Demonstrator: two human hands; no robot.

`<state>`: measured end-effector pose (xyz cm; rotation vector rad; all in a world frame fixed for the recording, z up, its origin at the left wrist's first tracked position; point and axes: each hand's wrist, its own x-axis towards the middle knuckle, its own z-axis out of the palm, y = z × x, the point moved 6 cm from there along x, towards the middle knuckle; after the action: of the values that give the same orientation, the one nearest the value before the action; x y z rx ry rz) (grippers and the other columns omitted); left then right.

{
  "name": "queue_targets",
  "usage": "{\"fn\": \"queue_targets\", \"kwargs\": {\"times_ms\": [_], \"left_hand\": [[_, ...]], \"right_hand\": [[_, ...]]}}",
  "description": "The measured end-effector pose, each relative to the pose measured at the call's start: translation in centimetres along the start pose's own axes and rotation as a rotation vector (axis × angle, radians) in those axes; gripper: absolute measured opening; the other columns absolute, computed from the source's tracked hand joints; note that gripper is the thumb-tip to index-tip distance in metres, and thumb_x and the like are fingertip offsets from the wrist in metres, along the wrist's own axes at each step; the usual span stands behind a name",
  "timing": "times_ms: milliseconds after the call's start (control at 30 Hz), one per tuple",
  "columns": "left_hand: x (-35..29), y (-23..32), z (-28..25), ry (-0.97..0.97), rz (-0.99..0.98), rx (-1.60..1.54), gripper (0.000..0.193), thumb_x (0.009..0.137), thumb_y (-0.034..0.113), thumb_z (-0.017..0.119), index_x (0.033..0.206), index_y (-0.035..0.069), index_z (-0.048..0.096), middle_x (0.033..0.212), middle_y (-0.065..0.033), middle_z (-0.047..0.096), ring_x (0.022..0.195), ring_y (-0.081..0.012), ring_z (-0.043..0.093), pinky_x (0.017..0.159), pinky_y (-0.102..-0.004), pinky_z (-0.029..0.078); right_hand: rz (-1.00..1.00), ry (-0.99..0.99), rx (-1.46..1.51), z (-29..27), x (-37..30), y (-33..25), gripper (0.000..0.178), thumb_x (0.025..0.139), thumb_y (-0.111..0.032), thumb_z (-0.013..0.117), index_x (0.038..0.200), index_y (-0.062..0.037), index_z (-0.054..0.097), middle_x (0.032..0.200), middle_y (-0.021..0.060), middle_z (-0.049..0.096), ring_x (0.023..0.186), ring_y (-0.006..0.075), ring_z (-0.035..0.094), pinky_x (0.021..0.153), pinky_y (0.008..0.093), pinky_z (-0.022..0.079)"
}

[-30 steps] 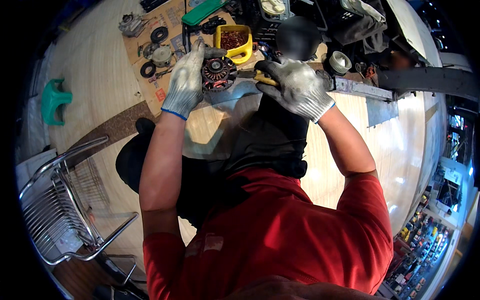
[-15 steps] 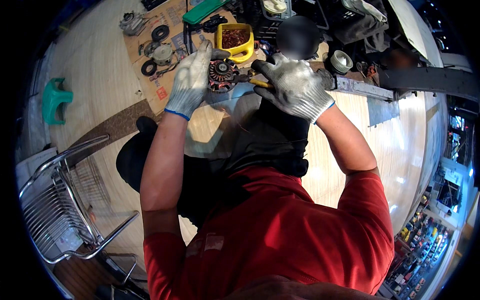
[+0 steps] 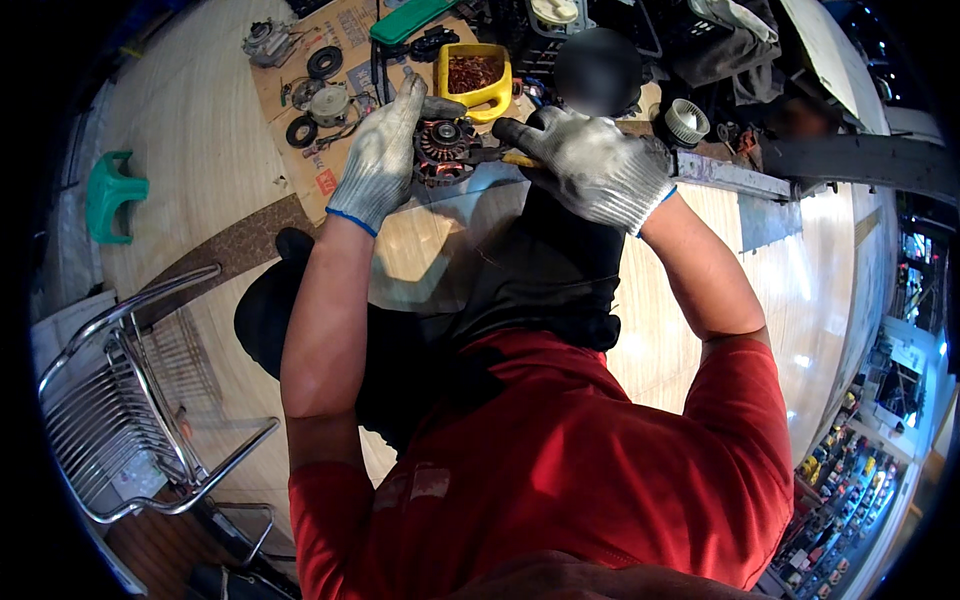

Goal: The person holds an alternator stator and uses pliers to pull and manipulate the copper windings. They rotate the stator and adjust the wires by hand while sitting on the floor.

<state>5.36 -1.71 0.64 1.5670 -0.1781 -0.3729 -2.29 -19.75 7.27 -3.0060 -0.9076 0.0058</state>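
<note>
My left hand (image 3: 381,150), in a whitish knitted glove with a blue cuff edge, lies along the left side of a round motor part with copper windings (image 3: 446,140). Its thumb and a finger reach around the upper edge, steadying the part. In my right hand (image 3: 597,165), gloved alike, is a pair of pliers with yellow handles (image 3: 519,159). Their dark jaws touch or nearly touch the right side of the windings. The right palm and fingers cover most of the handles. Exactly what the jaws grip is too small to make out.
A yellow container (image 3: 500,98) of copper-coloured scraps stands just beyond the motor part. Motor pieces and black rings (image 3: 301,131) lie on cardboard at far left. A white fan wheel (image 3: 687,120) sits right. A green stool (image 3: 116,196) and metal chair (image 3: 130,420) stand left.
My right hand has turned slightly and closed further over the yellow handles, so less of them shows. The left hand stays at the motor part, and the whole view has shifted a little.
</note>
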Motion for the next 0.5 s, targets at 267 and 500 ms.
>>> {"fn": "queue_targets", "kwargs": {"times_ms": [267,500], "left_hand": [[0.1,-0.4,0.1,0.0,-0.125,0.102,0.059,0.106,0.047,0.039,0.122,-0.004,0.064,0.11,-0.0161,0.071,0.1,-0.021,0.068,0.09,-0.0319,0.053],[-0.5,1.5,-0.4,0.171,0.074,0.352,0.06,0.106,0.049,0.038,0.108,0.001,0.074,0.098,-0.0174,0.074,0.088,-0.0234,0.069,0.086,-0.0337,0.051]], "right_hand": [[0.062,-0.045,-0.032,1.1,0.1,-0.2,0.049,0.098,-0.026,0.057,0.145,-0.0143,0.05,0.092,0.019,0.061,0.07,0.0283,0.065,0.056,0.0374,0.054],[0.12,-0.041,-0.305,0.5,0.4,-1.4,0.045,0.097,-0.023,0.055,0.14,-0.0141,0.054,0.088,0.0186,0.063,0.071,0.0296,0.067,0.056,0.039,0.055]]}}
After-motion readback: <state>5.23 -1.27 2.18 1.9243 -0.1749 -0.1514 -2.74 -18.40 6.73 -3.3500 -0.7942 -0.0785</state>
